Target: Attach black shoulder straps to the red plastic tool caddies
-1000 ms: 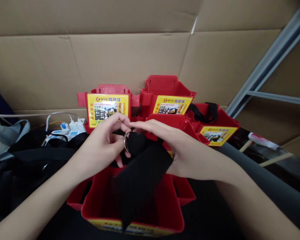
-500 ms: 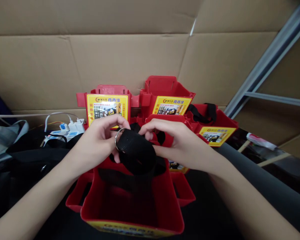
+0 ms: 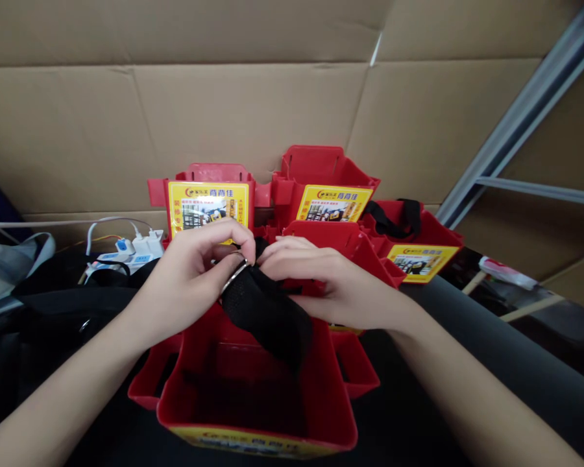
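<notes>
Near the centre of the frame, the left hand (image 3: 199, 269) pinches a metal ring (image 3: 234, 277) between thumb and forefinger, while the right hand (image 3: 333, 285) grips the black strap (image 3: 267, 311) just beside it (some of its fingertips are hidden). Below, at lower centre, the strap hangs over an open red bin (image 3: 175, 397); a white power strip (image 3: 148, 243) sits at the frame's left.

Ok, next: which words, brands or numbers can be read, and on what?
"背背佳": left label on back-left red bin.
"装修专用": left label, down its left edge.
"背背佳": middle label on back-middle red bin.
Too blurred or small: right label, front label, finer print.
</notes>
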A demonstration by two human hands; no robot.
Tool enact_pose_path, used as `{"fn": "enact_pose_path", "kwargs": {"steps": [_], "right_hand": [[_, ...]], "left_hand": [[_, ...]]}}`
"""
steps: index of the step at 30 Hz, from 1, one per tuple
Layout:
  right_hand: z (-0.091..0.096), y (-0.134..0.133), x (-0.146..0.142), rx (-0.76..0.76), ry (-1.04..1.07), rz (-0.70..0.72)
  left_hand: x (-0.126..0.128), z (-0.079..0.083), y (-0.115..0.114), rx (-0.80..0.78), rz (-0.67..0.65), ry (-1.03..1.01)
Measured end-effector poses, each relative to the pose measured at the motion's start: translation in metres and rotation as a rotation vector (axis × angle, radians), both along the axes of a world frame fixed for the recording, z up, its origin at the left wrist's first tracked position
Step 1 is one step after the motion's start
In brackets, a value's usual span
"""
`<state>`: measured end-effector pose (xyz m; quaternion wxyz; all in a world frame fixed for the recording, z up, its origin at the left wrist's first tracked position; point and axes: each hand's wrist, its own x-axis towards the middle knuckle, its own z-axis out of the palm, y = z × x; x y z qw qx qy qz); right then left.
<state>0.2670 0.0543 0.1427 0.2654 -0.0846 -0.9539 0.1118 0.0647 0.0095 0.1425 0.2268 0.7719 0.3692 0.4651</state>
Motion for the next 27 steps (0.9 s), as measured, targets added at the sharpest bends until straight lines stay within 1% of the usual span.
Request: {"fn": "enact_pose_path", "kwargs": {"steps": [2,4,6,9,10,12,13,14,15,16,17,19,21,22,23,24,25,26,27], "right_hand": [[-0.001,0.001,-0.001,0.059,0.087,-0.081],[0.0,0.005,0.002,0.097,0.191,-0.231],[0.002,0.015,0.01,0.103,0.322,-0.446],[0.002,0.038,0.029,0.103,0.48,-0.788],[0.001,0.047,0.036,0.116,0.484,-0.887],[-0.002,0.064,0.049,0.144,0.419,-1.049],[-0.003,0.069,0.054,0.151,0.361,-1.108],[-0.004,0.073,0.058,0.156,0.297,-1.136],[-0.004,0.073,0.059,0.17,0.238,-1.119],[-0.003,0.07,0.058,0.197,0.193,-1.055],[-0.002,0.063,0.055,0.23,0.159,-0.951],[0.002,0.042,0.04,0.296,0.135,-0.661],[0.004,0.017,0.021,0.259,0.093,-0.41],[0.004,0.006,0.012,0.226,0.054,-0.306],[0.004,-0.003,0.005,0.207,0.045,-0.243],[0.003,-0.008,-0.001,0.208,0.067,-0.221],[0.002,-0.01,-0.003,0.223,0.102,-0.233],[0.001,-0.009,-0.002,0.253,0.153,-0.283],[0.001,-0.005,0.001,0.291,0.212,-0.369]], "left_hand": [[-0.001,0.001,-0.002,0.057,0.022,0.053],[-0.003,0.003,-0.003,0.109,0.057,0.086],[-0.005,0.005,-0.004,0.131,0.079,0.089],[-0.01,0.008,-0.004,0.124,0.077,0.106],[-0.012,0.008,-0.003,0.125,0.074,0.124],[-0.015,0.009,-0.001,0.137,0.081,0.167],[-0.016,0.009,0.0,0.142,0.085,0.184],[-0.017,0.009,0.001,0.142,0.087,0.197],[-0.017,0.008,0.001,0.13,0.085,0.207],[-0.016,0.008,0.001,0.111,0.083,0.213],[-0.015,0.007,0.001,0.091,0.08,0.218],[-0.011,0.004,0.001,0.063,0.07,0.231],[-0.006,0.001,0.0,0.082,0.071,0.237],[-0.004,0.0,0.0,0.098,0.074,0.238],[-0.002,0.0,-0.001,0.108,0.073,0.24],[0.0,-0.001,-0.002,0.113,0.067,0.239],[0.0,-0.001,-0.003,0.114,0.059,0.238],[0.0,0.0,-0.004,0.108,0.049,0.236],[-0.002,0.002,-0.005,0.101,0.041,0.228]]}}
